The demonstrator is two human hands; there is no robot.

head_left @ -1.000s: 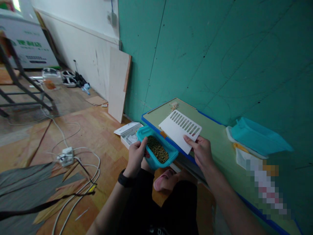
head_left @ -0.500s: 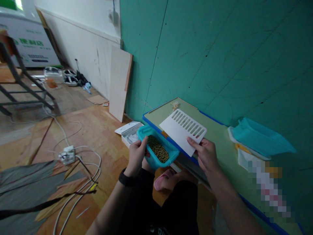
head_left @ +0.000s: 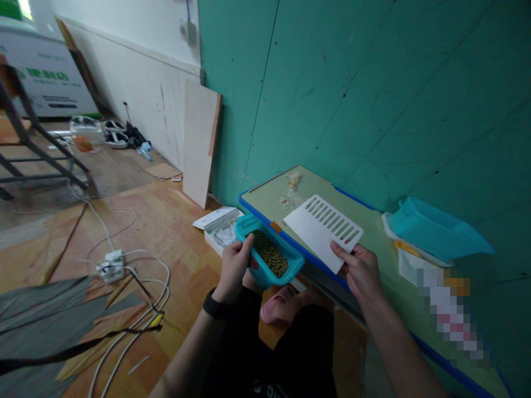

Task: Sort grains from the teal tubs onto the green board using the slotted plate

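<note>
My left hand grips the near-left rim of a turquoise plastic tub, thumb over the edge. Green and tan beans lie inside it. The tub is held just below the front edge of a low, blue-rimmed table. In my right hand is a flat white scraper with a row of slots along one side; thumb and fingers pinch its near-right corner. It hangs over the table's front part. Pale crumbs and powder lie on the tabletop beyond the scraper.
Another turquoise tub rests tilted on the table's right, against the green wall, beside white and orange items. An open white box sits on the floor left of the table. White cables and a power strip lie farther left.
My right hand has moved the scraper slightly right and nearer to me, uncovering more crumbs on the tabletop. The left hand still holds the tub in nearly the same place.
</note>
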